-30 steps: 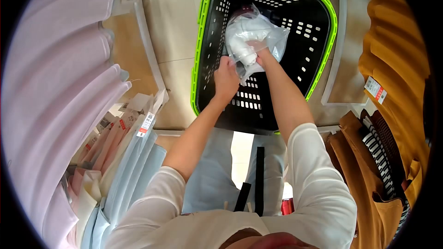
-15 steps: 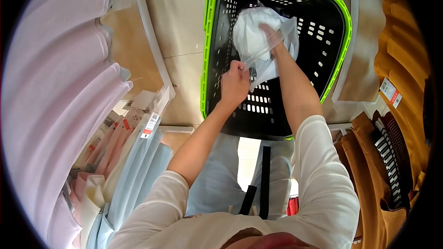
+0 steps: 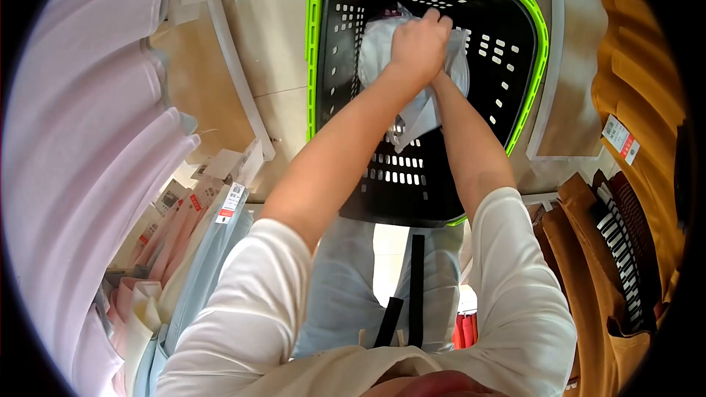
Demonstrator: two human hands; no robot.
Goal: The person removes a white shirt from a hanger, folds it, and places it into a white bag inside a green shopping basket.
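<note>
A black basket (image 3: 412,202) with a bright green rim is in front of my body. Inside it lies a white item in a clear plastic bag (image 3: 376,45). My left hand (image 3: 421,43) is over the upper part of the bag, its fingers bent and pressed together; what they pinch is too small to make out. Beneath it, my right hand (image 3: 443,73) is mostly hidden, with only the wrist area showing beside the bag. A loose clear flap of plastic hangs from the bag's lower end.
Pale lilac garments (image 3: 81,140) hang at the left, above pink, cream and light blue ones (image 3: 195,279). Mustard garments (image 3: 636,81) and brown ones (image 3: 581,250) hang at the right. Low wooden platforms (image 3: 202,73) with white edges flank the tiled floor (image 3: 276,59).
My left hand has moved up and right from the bag's lower left edge to its top, now covering my right hand. The basket appears slightly further left in the view.
</note>
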